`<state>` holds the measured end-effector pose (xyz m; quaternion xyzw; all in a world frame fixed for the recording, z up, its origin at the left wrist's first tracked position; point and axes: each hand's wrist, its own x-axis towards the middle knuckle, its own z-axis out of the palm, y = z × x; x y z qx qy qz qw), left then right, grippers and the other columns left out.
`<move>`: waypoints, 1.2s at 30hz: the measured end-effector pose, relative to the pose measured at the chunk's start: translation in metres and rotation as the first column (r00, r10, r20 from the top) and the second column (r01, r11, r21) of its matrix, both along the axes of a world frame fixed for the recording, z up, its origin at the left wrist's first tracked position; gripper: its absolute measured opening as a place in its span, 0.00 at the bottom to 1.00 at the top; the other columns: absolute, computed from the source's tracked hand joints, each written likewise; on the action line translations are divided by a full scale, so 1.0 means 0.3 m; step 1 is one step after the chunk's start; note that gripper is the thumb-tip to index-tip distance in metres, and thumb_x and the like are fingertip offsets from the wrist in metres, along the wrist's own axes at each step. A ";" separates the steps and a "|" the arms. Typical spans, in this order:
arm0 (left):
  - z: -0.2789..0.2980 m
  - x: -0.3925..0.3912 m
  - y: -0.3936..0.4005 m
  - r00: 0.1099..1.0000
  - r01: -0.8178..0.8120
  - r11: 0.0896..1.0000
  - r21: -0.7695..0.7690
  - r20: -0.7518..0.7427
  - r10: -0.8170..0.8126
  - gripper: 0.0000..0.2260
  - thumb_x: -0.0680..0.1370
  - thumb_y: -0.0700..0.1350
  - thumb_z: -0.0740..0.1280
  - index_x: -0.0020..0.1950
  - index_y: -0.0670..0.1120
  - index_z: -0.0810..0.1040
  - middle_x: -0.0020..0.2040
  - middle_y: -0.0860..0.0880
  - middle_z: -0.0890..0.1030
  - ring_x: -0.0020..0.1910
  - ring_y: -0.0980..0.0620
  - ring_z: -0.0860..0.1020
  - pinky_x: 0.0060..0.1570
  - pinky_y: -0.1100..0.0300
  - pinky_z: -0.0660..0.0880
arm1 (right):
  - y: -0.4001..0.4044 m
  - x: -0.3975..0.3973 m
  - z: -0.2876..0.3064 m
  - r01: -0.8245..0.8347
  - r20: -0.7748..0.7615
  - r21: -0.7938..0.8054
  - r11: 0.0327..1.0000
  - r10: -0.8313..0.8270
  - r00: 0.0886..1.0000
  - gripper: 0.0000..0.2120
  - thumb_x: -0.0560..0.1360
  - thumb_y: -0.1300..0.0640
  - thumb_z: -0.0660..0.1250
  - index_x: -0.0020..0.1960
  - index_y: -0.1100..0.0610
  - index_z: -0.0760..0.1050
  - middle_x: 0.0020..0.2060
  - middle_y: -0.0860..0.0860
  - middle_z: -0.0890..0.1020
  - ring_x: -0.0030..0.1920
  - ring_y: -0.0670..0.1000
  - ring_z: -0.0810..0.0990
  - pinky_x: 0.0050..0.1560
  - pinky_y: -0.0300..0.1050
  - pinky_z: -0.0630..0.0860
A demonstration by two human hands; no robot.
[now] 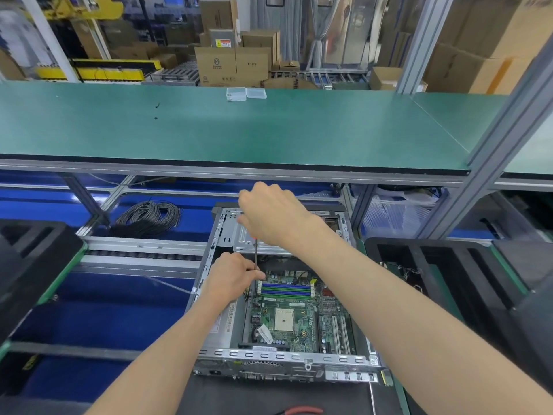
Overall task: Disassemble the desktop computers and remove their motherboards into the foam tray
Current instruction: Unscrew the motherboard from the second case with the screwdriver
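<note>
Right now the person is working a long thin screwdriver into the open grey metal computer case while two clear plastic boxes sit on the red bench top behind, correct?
Not quite: in the head view the bench top under the two clear plastic boxes is green, not red. The rest holds: the right hand and left hand work the screwdriver into the open case.

We count one open computer case (287, 295) holding one motherboard (299, 313), one screwdriver (256, 253), two hands, two clear plastic boxes (246, 93) on the green desk (209, 130), and one cable coil (148, 218).
</note>
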<state>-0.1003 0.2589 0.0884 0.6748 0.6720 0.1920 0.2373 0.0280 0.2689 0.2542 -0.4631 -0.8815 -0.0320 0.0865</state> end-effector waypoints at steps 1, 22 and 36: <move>0.001 -0.001 -0.001 1.000 -0.001 1.000 -0.004 0.002 0.001 0.07 0.72 0.55 0.76 0.42 0.53 0.88 0.20 0.56 0.70 0.21 0.58 0.67 0.26 0.64 0.63 | 0.004 -0.003 0.003 -0.039 -0.017 -0.022 0.999 0.038 0.999 0.06 0.79 0.58 0.64 0.47 0.57 0.67 0.38 0.51 0.65 0.43 0.58 0.71 0.39 0.51 0.65; -0.013 -0.008 0.011 0.984 0.025 1.000 0.008 -0.178 -0.023 0.13 0.74 0.46 0.68 0.29 0.47 0.78 0.27 0.49 0.75 0.30 0.47 0.69 0.33 0.54 0.66 | -0.038 0.006 -0.443 0.035 -0.589 -0.453 0.891 -0.329 0.738 0.07 0.80 0.59 0.64 0.45 0.59 0.74 0.41 0.55 0.78 0.43 0.56 0.76 0.43 0.49 0.71; -0.009 -0.026 -0.003 0.988 0.068 0.995 0.070 -0.146 -0.057 0.14 0.73 0.41 0.65 0.52 0.51 0.87 0.40 0.49 0.86 0.32 0.55 0.74 0.41 0.61 0.76 | -0.022 0.082 -0.536 0.073 -0.554 -0.569 0.819 -0.448 0.702 0.15 0.83 0.59 0.59 0.45 0.66 0.78 0.36 0.59 0.84 0.41 0.60 0.83 0.48 0.60 0.79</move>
